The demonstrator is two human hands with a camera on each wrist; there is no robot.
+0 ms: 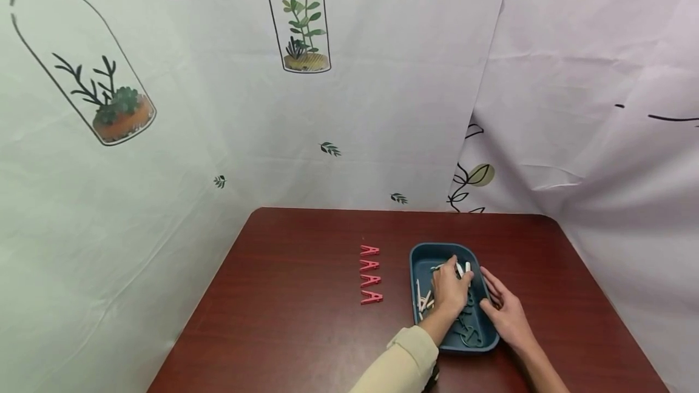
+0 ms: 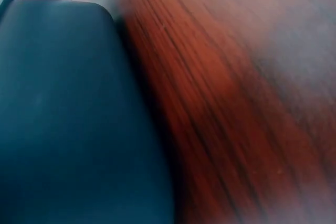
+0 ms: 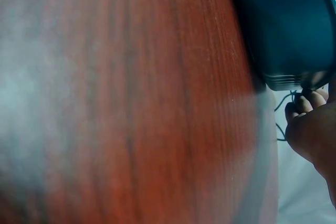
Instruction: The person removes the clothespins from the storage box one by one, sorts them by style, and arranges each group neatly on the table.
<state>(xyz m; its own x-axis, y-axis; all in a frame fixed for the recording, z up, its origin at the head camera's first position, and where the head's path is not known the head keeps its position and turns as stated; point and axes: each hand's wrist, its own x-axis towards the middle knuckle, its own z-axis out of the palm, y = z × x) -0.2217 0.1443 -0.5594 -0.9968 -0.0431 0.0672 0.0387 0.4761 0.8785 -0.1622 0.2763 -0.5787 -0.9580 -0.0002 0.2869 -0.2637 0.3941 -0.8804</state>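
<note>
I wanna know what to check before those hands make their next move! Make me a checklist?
1. Tray sitting flat on the wooden table: ok.
2. Four red clothespins in a column, none touching: ok.
3. Right hand beside the tray's right side: ok.
4. Left hand pinching a clothespin: cannot tell; the hand hides its own grip.
5. Tray emptied: not ok; white clothespins and green clothespins lie inside.
</note>
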